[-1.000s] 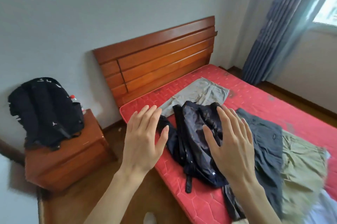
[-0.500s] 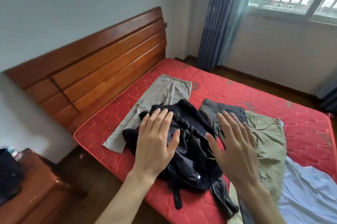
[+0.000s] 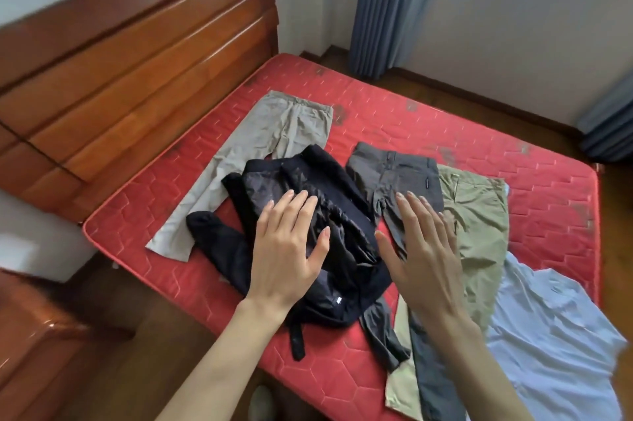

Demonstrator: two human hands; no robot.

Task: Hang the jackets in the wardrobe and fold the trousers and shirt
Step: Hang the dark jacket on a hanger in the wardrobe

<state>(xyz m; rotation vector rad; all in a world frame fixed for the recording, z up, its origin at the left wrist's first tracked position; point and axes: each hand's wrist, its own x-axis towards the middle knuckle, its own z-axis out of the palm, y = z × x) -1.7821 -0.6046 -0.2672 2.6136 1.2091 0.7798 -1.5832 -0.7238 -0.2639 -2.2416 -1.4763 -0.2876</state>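
Both hands point(image 3: 356, 259) still spread flat, now perhaps nearer the black jacket point(image 3: 329, 201).

Left hand point(image 3: 287, 251) and right hand point(image 3: 423, 254), fingers straight, over crumpled black jacket point(image 3: 337, 211) on red quilted mattress point(image 3: 479, 133); beige trousers point(image 3: 260, 160) at 11 o'clock from jacket.

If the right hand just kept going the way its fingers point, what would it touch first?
Probably the dark grey trousers: the right hand hovers open with its fingertips over them, pointing up the bed. How high it floats above the cloth is unclear.
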